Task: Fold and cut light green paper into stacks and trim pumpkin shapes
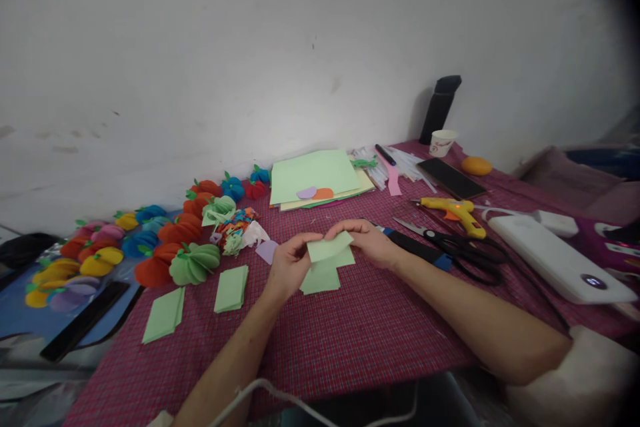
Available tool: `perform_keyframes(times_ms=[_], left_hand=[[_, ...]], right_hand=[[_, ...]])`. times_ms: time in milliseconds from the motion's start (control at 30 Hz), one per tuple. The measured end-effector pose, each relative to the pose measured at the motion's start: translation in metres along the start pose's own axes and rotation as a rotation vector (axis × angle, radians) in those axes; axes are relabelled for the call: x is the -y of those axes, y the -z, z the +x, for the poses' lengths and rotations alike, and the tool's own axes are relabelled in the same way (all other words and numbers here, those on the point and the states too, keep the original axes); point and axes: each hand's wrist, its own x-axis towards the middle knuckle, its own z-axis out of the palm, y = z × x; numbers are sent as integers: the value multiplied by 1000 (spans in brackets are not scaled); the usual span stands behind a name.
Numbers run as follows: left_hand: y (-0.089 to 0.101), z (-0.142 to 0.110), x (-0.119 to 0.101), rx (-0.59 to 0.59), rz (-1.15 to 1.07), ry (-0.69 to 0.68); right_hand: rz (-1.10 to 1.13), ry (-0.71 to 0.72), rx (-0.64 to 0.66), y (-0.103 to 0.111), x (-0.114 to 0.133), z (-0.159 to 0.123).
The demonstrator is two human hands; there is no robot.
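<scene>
Fingers of left hand (289,265) and right hand (369,243) pinching a pale green paper slip (327,250), which was over more green pieces (321,281) on a red checked tablecloth (380,327), two green stacks (231,289) lay leftward, paper pumpkins (194,264) beyond, scissors (467,255) and yellow glue gun (459,211) rightward

Well to the right of my right hand (367,242), the white power bank (555,253) showed lit digits on its small dark display (593,281); the first looked like a 5, but the second was too blurred for me to read. Farther off, beyond that same hand, the paper cup (443,143) bore reddish lettering I could not make out.
</scene>
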Motion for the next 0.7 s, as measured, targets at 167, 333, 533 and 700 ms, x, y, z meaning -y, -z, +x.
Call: perform_keyframes(times_ms=[167, 333, 533, 700], left_hand=[[-2, -1, 0, 8, -36, 75], [-6, -1, -6, 15, -167, 82], [-5, 0, -9, -4, -182, 79], [0, 1, -4, -42, -180, 75]], right_hand=[[47, -20, 25, 1, -3, 1], [15, -38, 40, -1, -3, 1], [28, -12, 21, -1, -2, 1], [-32, 18, -23, 0, 0, 1]])
